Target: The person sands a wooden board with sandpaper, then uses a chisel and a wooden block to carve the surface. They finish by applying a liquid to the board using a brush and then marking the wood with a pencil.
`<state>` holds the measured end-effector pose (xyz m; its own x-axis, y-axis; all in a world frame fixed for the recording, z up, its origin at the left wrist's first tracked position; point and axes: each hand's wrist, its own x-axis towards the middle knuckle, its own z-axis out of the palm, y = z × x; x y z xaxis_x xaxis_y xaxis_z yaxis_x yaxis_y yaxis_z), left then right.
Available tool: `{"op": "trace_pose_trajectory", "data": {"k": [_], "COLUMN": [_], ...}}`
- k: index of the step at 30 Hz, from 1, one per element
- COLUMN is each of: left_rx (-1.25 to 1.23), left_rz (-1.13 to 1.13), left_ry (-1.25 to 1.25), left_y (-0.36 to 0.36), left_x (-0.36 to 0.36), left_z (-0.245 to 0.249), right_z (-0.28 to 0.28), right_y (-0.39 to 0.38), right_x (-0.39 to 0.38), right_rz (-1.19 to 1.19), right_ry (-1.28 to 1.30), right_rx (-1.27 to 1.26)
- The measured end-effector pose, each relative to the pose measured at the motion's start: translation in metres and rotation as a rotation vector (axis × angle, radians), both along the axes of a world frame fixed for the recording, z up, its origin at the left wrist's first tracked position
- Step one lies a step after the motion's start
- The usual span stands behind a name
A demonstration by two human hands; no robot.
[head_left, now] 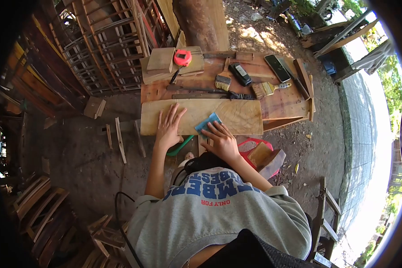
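A pale wooden board [236,111] lies flat along the near edge of the wooden table [281,105]. On its left part my left hand [169,127] rests with fingers spread, the thumb near the board's front edge. My right hand [221,139] presses a blue sheet [207,122], which looks like sandpaper, against the middle of the board; its fingers lie over the sheet's right side. The sheet's underside is hidden. Just beyond the board are a long dark tool [196,90] and a narrow strip lying along the table.
Behind the board are two brushes [223,81] [264,90], a black device [240,74], a phone [277,68] and a red tape measure [182,57] by wooden blocks [160,60]. A red stool [250,144] holding wood pieces stands below the table's front edge.
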<state>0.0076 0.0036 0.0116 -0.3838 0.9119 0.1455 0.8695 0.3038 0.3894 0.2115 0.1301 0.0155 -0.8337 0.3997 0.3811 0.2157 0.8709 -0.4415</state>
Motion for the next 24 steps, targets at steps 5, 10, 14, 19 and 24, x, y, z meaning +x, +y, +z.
{"op": "trace_pose_trajectory", "data": {"k": [5,10,14,19,24], "left_rx": [0.005,-0.035,-0.041,-0.005,-0.013], "left_rz": [0.023,0.062,0.074,0.077,0.101], "left_ry": [-0.002,0.025,0.032,0.035,0.046], "left_y": [0.003,0.006,0.007,0.009,0.01], "left_x": [0.005,0.009,0.01,0.012,0.015], "left_z": [0.002,0.003,0.003,0.004,0.004], "right_z": [-0.008,-0.02,-0.011,-0.002,-0.005], "right_y": [0.08,0.085,0.056,0.102,0.128], "right_x": [0.101,0.092,0.037,0.098,0.131], "right_rz": [-0.007,0.078,0.259,0.222,0.16], "right_ry": [-0.036,0.033,0.044,-0.029,-0.042], "right_rx": [0.051,0.079,0.076,0.134,0.151]}}
